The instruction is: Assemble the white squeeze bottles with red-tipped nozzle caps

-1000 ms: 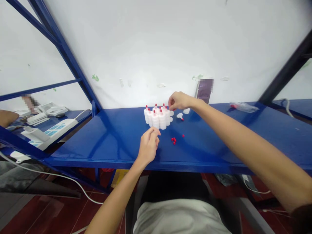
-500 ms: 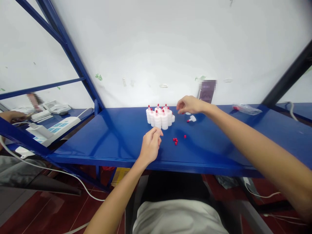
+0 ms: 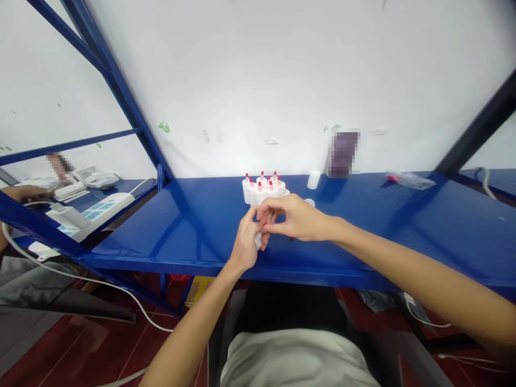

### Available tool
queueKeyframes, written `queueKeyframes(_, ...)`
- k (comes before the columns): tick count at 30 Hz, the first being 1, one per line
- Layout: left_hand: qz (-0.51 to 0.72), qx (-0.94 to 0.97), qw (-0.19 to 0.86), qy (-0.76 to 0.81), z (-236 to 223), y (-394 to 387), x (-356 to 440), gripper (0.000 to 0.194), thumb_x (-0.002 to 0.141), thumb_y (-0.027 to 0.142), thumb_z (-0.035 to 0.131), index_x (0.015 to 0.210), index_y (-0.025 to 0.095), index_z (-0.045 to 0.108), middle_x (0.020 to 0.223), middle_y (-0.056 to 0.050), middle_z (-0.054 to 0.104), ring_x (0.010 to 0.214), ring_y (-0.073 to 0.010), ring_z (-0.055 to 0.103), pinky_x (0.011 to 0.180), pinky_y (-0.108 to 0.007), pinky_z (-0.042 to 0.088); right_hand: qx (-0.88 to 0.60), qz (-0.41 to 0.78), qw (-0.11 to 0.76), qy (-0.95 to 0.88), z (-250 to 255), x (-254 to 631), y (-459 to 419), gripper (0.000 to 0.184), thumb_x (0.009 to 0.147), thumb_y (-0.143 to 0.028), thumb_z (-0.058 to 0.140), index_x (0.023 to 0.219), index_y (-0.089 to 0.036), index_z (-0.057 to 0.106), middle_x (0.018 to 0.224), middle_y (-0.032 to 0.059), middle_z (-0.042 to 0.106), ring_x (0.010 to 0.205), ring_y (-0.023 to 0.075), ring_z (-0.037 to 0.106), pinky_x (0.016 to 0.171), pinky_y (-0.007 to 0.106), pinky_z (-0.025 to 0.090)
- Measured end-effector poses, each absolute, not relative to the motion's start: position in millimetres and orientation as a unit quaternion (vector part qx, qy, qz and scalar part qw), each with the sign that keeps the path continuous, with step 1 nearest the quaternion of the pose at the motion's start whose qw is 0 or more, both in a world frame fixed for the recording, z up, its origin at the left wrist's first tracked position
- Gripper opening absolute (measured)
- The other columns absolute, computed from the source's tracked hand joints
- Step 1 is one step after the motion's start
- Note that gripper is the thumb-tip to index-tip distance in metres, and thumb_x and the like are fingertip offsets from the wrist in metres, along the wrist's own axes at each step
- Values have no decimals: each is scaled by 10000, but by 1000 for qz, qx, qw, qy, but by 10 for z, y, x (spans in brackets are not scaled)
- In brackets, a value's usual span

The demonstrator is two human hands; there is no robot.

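Observation:
My two hands meet over the table, in front of a group of white squeeze bottles (image 3: 260, 192) with red-tipped nozzles. My left hand (image 3: 246, 239) is closed around a white nozzle cap (image 3: 258, 241), which shows partly between the fingers. From the right, my right hand (image 3: 296, 217) reaches over with thumb and fingers pinched at the left fingertips; what it grips is hidden. Beyond my right hand lies a white ring-shaped part (image 3: 309, 202), partly covered. Just past its wrist stands a single white bottle (image 3: 313, 179). A red cap (image 3: 291, 238) peeks out below the right hand.
The blue table (image 3: 193, 226) backs onto a white wall. A purple pouch (image 3: 343, 155) leans there, and a clear plastic bag (image 3: 411, 180) with red pieces lies far right. On the left are a blue frame post (image 3: 121, 102), a power strip (image 3: 105, 207) and another person's hand (image 3: 26, 193).
My right hand has moved left and towards me from the loose nozzle parts to meet my left hand. A white nozzle cap now shows in the left hand, and the single bottle is uncovered.

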State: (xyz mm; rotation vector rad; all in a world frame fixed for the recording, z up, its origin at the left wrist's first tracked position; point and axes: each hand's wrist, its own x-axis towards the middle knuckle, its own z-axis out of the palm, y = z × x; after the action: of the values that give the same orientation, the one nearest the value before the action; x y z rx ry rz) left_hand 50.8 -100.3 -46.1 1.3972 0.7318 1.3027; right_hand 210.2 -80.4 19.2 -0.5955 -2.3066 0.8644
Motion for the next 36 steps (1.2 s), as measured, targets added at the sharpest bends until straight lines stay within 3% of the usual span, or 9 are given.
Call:
queueKeyframes(11,564,515,575,293,-451,-972,528,207,683,302,478,845,176,508,530,57,445,411,-104,435,396,-234,365,-228,381,258,-858,223,2007,-768,158,838,-178,677,986,-198,626,762,-13,728,712,151,724,698,285,583)
queueKeyframes(15,557,510,586,293,-449,-965,523,153,668,302,474,764,182,474,501,46,442,401,-105,437,410,-242,362,-237,382,249,-858,229,1958,-744,165,834,-164,667,993,-190,632,750,-10,725,704,153,725,690,285,584)
queueKeyframes(21,569,466,606,303,-419,-977,516,245,650,250,482,887,198,453,467,91,404,366,-101,397,377,-217,349,-245,320,272,-874,291,1980,-739,271,799,-254,735,1049,-202,642,894,18,729,716,144,697,680,287,567)
queueKeyframes(26,566,493,565,342,-422,-1025,500,311,704,260,448,1010,220,409,480,112,468,316,-83,369,351,-179,293,-294,270,299,-867,249,2279,-553,245,779,-343,757,938,-184,660,922,53,717,761,176,684,730,325,560)
queueKeyframes(31,580,490,545,356,-447,-1050,501,316,737,248,469,1015,262,319,564,133,504,310,-70,381,335,-157,270,-369,126,208,-897,21,2594,-222,124,798,-272,712,844,-169,662,795,53,693,695,180,649,667,308,504)
queueKeyframes(36,578,496,533,369,-428,-1046,517,233,758,256,453,971,242,360,580,113,509,331,-67,416,352,-166,304,-365,72,152,-916,-185,2631,-88,52,825,-207,674,812,-158,665,798,63,670,681,169,614,647,285,458)
